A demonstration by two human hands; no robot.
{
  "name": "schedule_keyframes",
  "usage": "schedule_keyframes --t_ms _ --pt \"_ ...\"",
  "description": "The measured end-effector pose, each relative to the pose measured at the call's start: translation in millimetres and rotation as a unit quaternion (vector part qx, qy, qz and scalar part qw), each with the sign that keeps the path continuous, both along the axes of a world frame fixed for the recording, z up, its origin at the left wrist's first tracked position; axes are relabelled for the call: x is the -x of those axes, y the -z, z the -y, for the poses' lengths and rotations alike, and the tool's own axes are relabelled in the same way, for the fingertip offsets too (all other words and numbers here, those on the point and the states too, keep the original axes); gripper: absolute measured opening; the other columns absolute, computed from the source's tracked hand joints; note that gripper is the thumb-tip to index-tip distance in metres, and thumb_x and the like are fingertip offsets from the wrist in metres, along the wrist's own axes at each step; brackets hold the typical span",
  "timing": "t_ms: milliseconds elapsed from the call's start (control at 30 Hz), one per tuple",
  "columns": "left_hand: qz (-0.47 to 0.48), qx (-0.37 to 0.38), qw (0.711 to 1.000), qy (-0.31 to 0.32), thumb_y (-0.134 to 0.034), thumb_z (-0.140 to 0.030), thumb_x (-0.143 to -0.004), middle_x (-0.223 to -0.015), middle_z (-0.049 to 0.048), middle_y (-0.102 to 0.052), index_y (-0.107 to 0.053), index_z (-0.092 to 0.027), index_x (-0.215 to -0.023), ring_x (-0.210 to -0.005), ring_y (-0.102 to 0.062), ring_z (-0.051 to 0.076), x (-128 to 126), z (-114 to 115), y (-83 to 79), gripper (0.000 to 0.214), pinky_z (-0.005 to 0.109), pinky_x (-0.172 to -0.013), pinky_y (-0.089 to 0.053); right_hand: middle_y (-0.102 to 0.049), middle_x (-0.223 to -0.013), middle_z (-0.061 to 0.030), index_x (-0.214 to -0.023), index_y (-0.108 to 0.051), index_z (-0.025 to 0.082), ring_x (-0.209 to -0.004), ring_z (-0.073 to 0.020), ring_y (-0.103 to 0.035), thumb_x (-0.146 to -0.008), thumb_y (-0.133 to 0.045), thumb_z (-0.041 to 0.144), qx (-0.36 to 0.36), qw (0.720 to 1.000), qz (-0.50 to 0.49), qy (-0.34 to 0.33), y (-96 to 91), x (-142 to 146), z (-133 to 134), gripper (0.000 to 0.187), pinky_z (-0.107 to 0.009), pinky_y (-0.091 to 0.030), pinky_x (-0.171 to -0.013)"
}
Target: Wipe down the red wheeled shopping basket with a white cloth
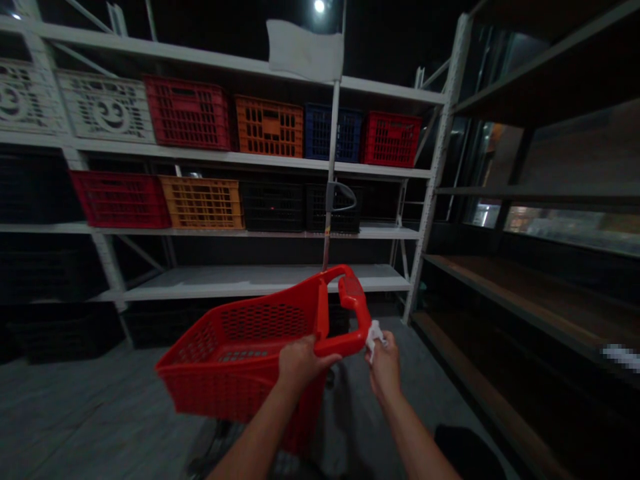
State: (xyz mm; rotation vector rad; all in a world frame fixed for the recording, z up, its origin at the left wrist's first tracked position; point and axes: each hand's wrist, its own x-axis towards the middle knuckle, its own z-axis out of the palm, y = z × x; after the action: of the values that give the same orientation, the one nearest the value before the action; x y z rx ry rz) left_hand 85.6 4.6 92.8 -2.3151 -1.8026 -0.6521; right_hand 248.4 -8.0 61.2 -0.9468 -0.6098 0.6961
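A red plastic shopping cart (230, 377) stands in front of me, its basket toward the left and its loop handle (363, 313) toward the right. My left hand (301, 363) is closed over the near rim of the cart, at the base of the handle, with the thumb along it. In my right hand (386, 360) a crumpled white cloth or tissue (374, 335) is pinched, touching the outer corner of the handle. A pole with a white flag (306, 50) and a grey grip (343, 197) rises behind the handle.
White metal shelving (270, 160) spans the back, with a red crate (190, 113), an orange crate (270, 127), a blue crate (333, 133) and several others. Dark shelves with brown boards (500, 287) run along the right. Grey floor (65, 407) lies around the cart.
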Motion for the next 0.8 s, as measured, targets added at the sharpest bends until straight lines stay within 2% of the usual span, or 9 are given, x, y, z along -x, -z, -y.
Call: schedule_keyframes --t_ms 100,167,267,433,500,633,667,733,800 --pt "0.001 -0.01 1.0 -0.001 -0.036 -0.076 -0.061 -0.078 0.0117 -0.067 -0.06 -0.018 -0.101 -0.079 -0.062 0.025 -0.1 -0.1 1.8 0.075 0.03 -0.066 -0.043 -0.049 -0.055 0.0078 -0.078 -0.044 0.021 -0.04 -0.0067 -0.043 -0.068 -0.052 0.038 0.007 1.0 0.011 0.022 -2.7 -3.9 0.0 0.022 -0.016 -0.031 -0.038" --pt "0.007 -0.018 1.0 0.006 -0.036 -0.078 -0.059 -0.078 0.0119 -0.067 -0.061 -0.018 -0.1 -0.078 -0.062 0.025 0.5 0.3 4.3 0.077 0.03 -0.065 -0.043 -0.05 -0.056 0.0061 -0.075 -0.044 0.02 -0.042 -0.0081 -0.045 -0.069 -0.046 0.037 0.024 0.994 0.101 0.032 -14.7 -20.0 -18.2 0.018 -0.017 -0.033 -0.04" --pt "0.022 -0.031 0.999 0.026 -0.036 -0.079 -0.058 -0.08 0.011 -0.067 -0.061 -0.018 -0.1 -0.079 -0.062 0.025 2.6 1.5 9.0 0.078 0.03 -0.067 -0.043 -0.051 -0.055 0.0042 -0.068 -0.047 0.017 -0.047 -0.0102 -0.046 -0.067 -0.044 0.028 0.043 0.953 0.3 0.003 -44.7 -47.9 -59.4 0.011 -0.019 -0.035 -0.044" --pt "0.033 -0.026 0.998 0.038 -0.035 -0.08 -0.056 -0.083 0.0091 -0.067 -0.06 -0.02 -0.1 -0.079 -0.062 0.025 5.4 3.7 12.7 0.078 0.03 -0.067 -0.043 -0.058 -0.06 0.0023 -0.062 -0.059 0.017 -0.062 -0.013 -0.052 -0.057 -0.053 0.01 0.022 0.902 0.424 -0.075 -95.1 -57.7 -101.6 0.01 -0.021 -0.037 -0.059" --pt "0.033 -0.015 0.999 0.035 -0.035 -0.08 -0.056 -0.081 0.0087 -0.067 -0.06 -0.02 -0.099 -0.078 -0.062 0.025 6.4 4.8 12.0 0.078 0.03 -0.066 -0.042 -0.061 -0.067 0.0013 -0.063 -0.062 0.017 -0.068 -0.0134 -0.053 -0.057 -0.057 0.008 -0.003 0.852 0.508 -0.126 -105.1 -53.9 -96.6 0.013 -0.022 -0.037 -0.066" --pt "0.038 -0.001 0.999 0.035 -0.035 -0.081 -0.055 -0.082 0.0083 -0.067 -0.06 -0.02 -0.096 -0.079 -0.061 0.024 9.3 6.7 10.4 0.077 0.03 -0.069 -0.042 -0.061 -0.077 -0.0004 -0.074 -0.064 0.018 -0.075 -0.0133 -0.054 -0.064 -0.057 0.008 -0.065 0.668 0.707 -0.224 -107.9 -54.8 -73.2 0.016 -0.023 -0.037 -0.071" --pt "0.04 0.002 0.999 0.035 -0.036 -0.081 -0.054 -0.083 0.0083 -0.066 -0.06 -0.021 -0.096 -0.08 -0.061 0.024 9.7 6.8 10.4 0.077 0.031 -0.07 -0.042 -0.06 -0.079 -0.0007 -0.075 -0.064 0.018 -0.077 -0.0132 -0.054 -0.065 -0.055 0.006 -0.072 0.642 0.729 -0.225 -107.5 -56.2 -70.6 0.018 -0.022 -0.037 -0.071" --pt "0.042 0.01 0.998 0.036 -0.037 -0.08 -0.054 -0.084 0.0087 -0.066 -0.059 -0.02 -0.098 -0.082 -0.061 0.024 9.5 6.5 11.0 0.077 0.031 -0.073 -0.041 -0.06 -0.081 -0.0018 -0.077 -0.063 0.017 -0.079 -0.0134 -0.054 -0.067 -0.051 0.003 -0.065 0.628 0.753 -0.187 -107.7 -57.4 -72.1 0.021 -0.023 -0.037 -0.073" --pt "0.042 0.017 0.998 0.036 -0.038 -0.079 -0.056 -0.083 0.0089 -0.066 -0.059 -0.02 -0.099 -0.082 -0.06 0.024 8.0 5.5 12.2 0.075 0.031 -0.073 -0.041 -0.06 -0.082 -0.0039 -0.079 -0.063 0.015 -0.079 -0.0142 -0.054 -0.071 -0.048 0.003 -0.028 0.642 0.757 -0.115 -110.1 -54.5 -78.2 0.021 -0.024 -0.037 -0.074"
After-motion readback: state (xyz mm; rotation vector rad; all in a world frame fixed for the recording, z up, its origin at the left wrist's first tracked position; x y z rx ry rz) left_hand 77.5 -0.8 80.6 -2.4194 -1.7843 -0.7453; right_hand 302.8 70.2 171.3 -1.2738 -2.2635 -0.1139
